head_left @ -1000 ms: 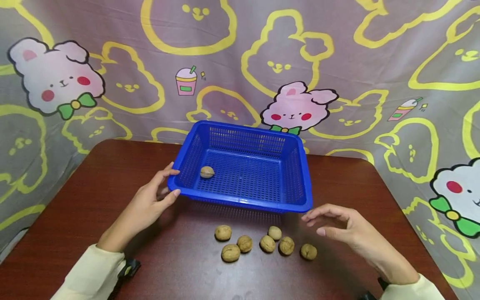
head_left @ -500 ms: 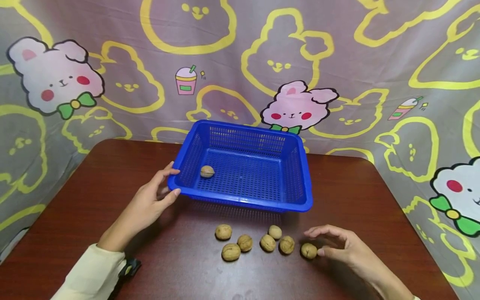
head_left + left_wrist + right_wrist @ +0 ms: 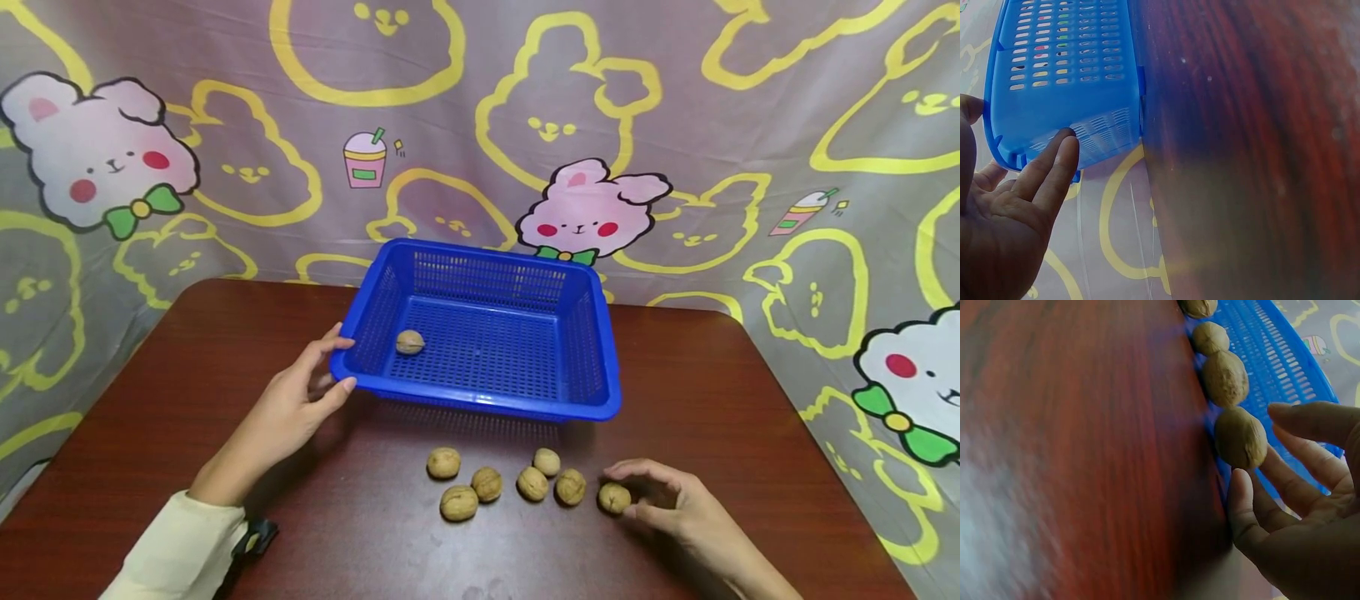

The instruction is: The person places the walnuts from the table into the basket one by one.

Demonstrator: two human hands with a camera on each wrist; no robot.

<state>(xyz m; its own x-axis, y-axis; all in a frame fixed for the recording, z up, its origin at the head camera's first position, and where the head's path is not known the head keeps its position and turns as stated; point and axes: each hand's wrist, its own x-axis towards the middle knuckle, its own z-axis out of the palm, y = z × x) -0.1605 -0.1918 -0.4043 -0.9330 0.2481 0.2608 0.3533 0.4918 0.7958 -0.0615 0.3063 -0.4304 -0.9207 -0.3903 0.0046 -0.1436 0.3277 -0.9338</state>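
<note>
A blue plastic basket (image 3: 480, 400) with slotted walls stands on the table, one walnut (image 3: 409, 342) lying inside near its left end. My left hand (image 3: 288, 412) holds the basket's front left corner, thumb and a finger on the rim; in the left wrist view other fingers (image 3: 1054, 165) lie against the outer wall. At the right end of a loose group of walnuts, my right hand (image 3: 686, 508) curves around the rightmost walnut (image 3: 615, 498). In the right wrist view the thumb (image 3: 1242, 494) is at that walnut's lower edge, while the index finger (image 3: 1316, 420) stands apart from it.
Several more walnuts lie in front of the basket, among them a left one (image 3: 444, 463) and a middle one (image 3: 532, 483). The dark red-brown table (image 3: 360, 533) has rounded far corners. A patterned curtain (image 3: 442, 142) hangs behind it.
My right hand has come down and toward me from beside the basket's front right corner to the rightmost walnut. My left hand keeps its place on the basket. The view has shifted slightly.
</note>
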